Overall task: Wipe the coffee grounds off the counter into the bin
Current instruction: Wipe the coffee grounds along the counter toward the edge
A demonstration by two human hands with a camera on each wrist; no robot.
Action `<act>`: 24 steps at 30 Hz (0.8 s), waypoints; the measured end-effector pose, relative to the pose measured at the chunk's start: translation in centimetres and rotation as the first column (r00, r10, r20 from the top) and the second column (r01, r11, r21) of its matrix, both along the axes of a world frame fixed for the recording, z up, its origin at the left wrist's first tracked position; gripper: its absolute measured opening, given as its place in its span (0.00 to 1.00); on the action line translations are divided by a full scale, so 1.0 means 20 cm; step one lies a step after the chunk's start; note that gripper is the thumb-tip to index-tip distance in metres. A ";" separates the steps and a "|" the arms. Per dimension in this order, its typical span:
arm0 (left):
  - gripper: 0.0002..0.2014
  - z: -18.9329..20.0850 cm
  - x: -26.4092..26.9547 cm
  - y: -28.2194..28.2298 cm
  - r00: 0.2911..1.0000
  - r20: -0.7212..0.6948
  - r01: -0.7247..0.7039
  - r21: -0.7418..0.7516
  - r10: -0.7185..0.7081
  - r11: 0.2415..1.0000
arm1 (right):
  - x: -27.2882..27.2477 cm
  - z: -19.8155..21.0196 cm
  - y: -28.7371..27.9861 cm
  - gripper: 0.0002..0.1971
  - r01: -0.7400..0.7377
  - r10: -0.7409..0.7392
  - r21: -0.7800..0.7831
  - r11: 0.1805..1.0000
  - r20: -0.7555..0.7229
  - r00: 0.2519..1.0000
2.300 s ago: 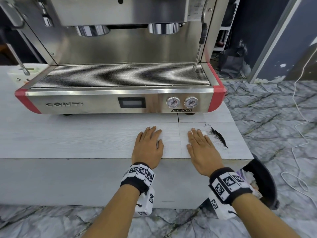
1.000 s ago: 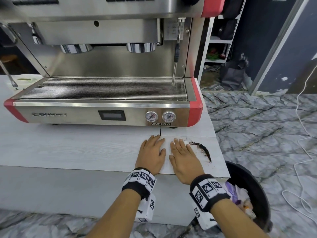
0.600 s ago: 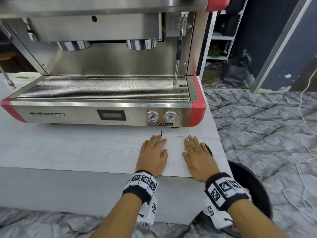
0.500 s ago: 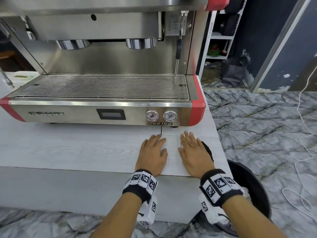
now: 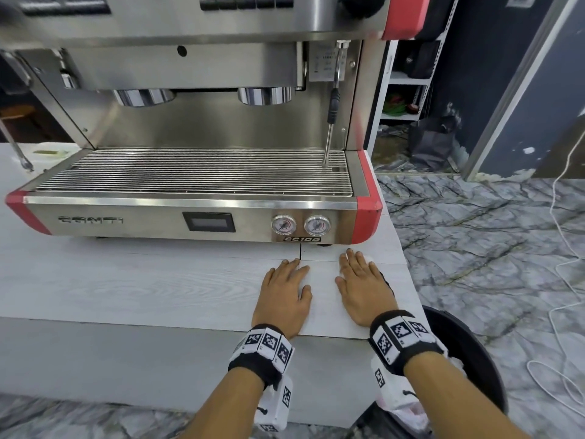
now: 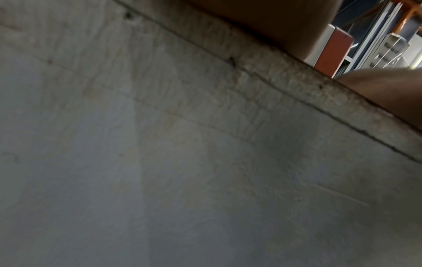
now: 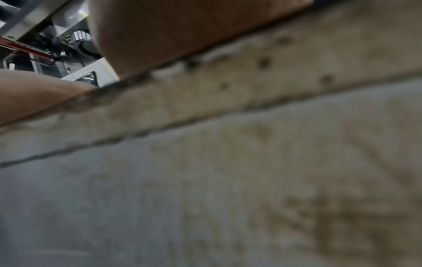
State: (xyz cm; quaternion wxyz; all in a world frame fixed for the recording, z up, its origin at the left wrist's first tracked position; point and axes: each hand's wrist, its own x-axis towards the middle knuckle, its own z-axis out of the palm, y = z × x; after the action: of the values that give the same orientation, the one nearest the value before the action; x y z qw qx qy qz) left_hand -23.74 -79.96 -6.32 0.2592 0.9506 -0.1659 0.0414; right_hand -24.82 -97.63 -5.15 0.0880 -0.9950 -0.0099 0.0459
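left hand (image 5: 285, 293): laid flat on the counter (image 5: 126, 280), fingers straight, nothing held
right hand (image 5: 364, 286): flat too, pressed over what's probably a white cloth (image 5: 368, 258)
coffee grounds (image 5: 386, 282): dark streak glimpsed at right hand's outer edge
bin (image 5: 468, 343): on floor below counter's right end

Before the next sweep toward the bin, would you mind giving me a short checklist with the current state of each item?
1. Right hand flat on the counter, fingers straight: ok.
2. White cloth under the right hand: only a corner shows past the fingertips; coverage cannot tell.
3. Coffee grounds on the bin side of the right hand: a dark edge shows there: ok.
4. Bin below the counter's right front corner, open top facing up: ok.
5. Left hand flat on the counter, on the side away from the bin, clear of the sweep: ok.
6. All grounds gathered: mostly hidden by the right hand; cannot tell.
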 end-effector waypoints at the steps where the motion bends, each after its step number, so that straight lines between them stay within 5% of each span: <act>1: 0.23 0.00 0.00 0.00 1.000 -0.003 0.000 -0.001 0.000 1.000 | -0.01 0.00 -0.02 0.28 0.019 -0.019 0.007 1.000 0.001 1.000; 7: 0.23 0.00 -0.01 0.00 1.000 -0.015 0.002 -0.012 -0.002 1.000 | -0.04 0.05 -0.10 0.27 0.092 -0.090 0.082 0.992 -0.023 0.996; 11: 0.23 0.00 0.00 0.00 1.000 -0.006 -0.001 -0.012 0.001 1.000 | -0.14 0.08 -0.03 0.27 -0.022 0.008 0.156 0.987 0.087 0.996; 15: 0.23 -0.02 0.00 0.00 1.000 0.000 0.003 0.006 -0.003 1.000 | -0.26 0.02 0.05 0.37 -0.130 0.125 0.073 0.989 0.069 0.990; 24: 0.23 -0.01 -0.01 0.00 1.000 -0.001 0.001 -0.003 -0.001 1.000 | -0.29 -0.05 -0.01 0.38 -0.100 0.100 0.007 0.995 0.076 0.992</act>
State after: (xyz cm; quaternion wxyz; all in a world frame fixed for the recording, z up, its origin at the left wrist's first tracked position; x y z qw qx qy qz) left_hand -23.86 -79.87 -6.60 0.2609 0.9500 -0.1664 0.0412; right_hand -30.61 -97.77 -6.11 0.0903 -0.9938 -0.0633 0.0126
